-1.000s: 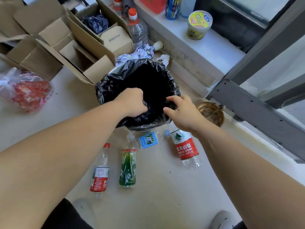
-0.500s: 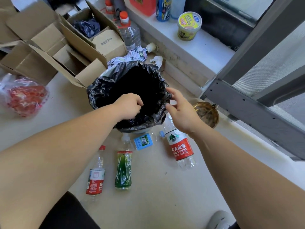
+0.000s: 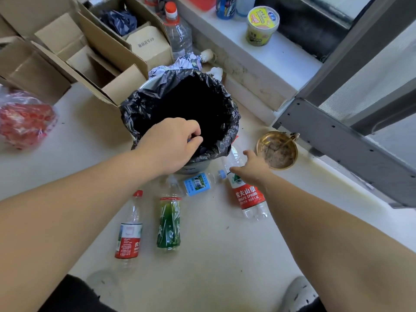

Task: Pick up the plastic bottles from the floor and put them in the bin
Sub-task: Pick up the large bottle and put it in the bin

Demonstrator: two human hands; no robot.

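A bin lined with a black bag [image 3: 135, 106] stands on the pale floor. My left hand [image 3: 171, 145] is over its near rim, fingers pinched on the liner. Several plastic bottles lie in front of the bin. They are a large one with a red label [image 3: 247, 197], a small one with a blue label [image 3: 197, 184], one with a green label [image 3: 168, 221] and one with a red-and-white label [image 3: 129, 233]. My right hand [image 3: 253, 167] is down at the large bottle's neck, fingers spread and touching its shoulder without closing around it.
A brass bowl [image 3: 276, 150] sits just right of my right hand. Open cardboard boxes [image 3: 94, 55] crowd the back left, with a red plastic bag [image 3: 22, 118] at far left. A white ledge [image 3: 265, 57] and a grey frame [image 3: 342, 140] bound the right. My shoe [image 3: 299, 293] is below.
My right hand has left the bin's rim and dropped down to the large red-labelled bottle's neck. My left hand has stayed on the liner's near edge.
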